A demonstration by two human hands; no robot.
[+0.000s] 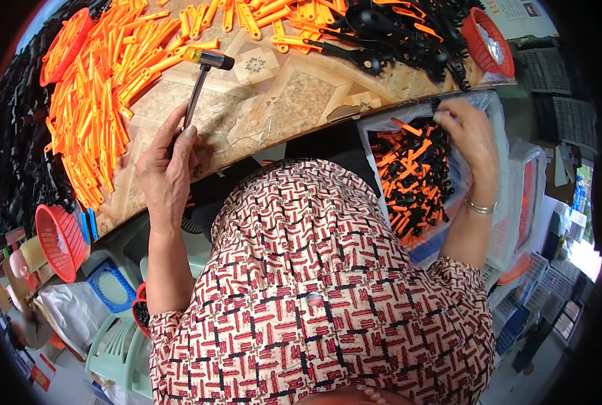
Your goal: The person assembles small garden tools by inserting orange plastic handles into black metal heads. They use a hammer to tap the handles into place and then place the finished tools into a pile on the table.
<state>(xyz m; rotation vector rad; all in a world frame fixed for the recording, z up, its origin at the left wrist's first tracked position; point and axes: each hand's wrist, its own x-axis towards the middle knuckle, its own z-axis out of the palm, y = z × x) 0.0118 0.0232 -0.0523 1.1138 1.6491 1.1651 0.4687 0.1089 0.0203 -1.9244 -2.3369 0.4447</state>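
Observation:
My left hand is closed around the handle of a small mallet, held above the table with its head up. The mallet's head is yellow at one end and black at the other. At the table's right front edge, my right hand is bent with its fingers closed on a small black plastic part, mostly hidden by the fingers. Below that hand, a plastic-lined bin holds many black and orange pieces.
Orange plastic handles lie heaped on the patterned table. Black parts are piled at the back right, and more at far left. Red baskets stand at the table's edges. A pale green chair is at lower left.

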